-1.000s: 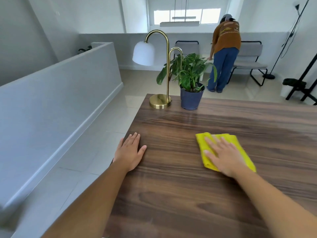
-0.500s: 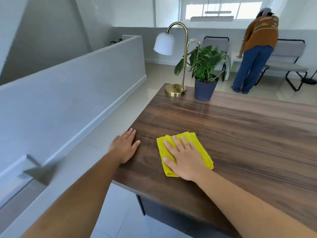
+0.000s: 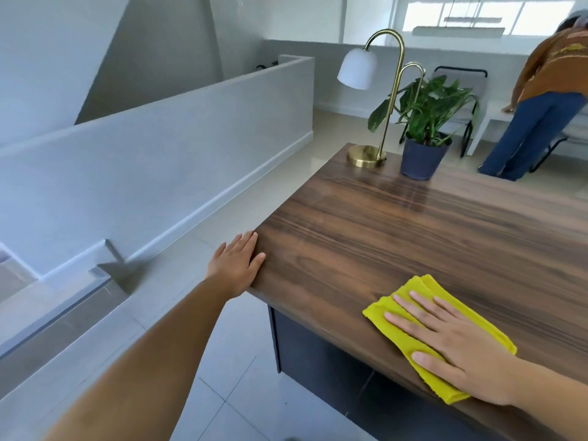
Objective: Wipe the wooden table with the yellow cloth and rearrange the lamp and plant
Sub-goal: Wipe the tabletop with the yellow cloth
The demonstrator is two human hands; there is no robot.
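The yellow cloth lies folded on the wooden table, close to its near edge. My right hand presses flat on the cloth with fingers spread. At the table's left edge rests my left hand, flat, palm down and holding nothing. A brass lamp with a white shade stands at the table's far left corner. Just to its right is a green plant in a dark blue pot, its leaves touching the lamp's stems.
A low grey wall runs along the left, with tiled floor between it and the table. Beyond the table's far edge a person bends over a white bench, beside a grey chair.
My right hand slid the cloth left toward my left hand, then back right along the near edge. My left hand stayed on the left edge. The view swung left.
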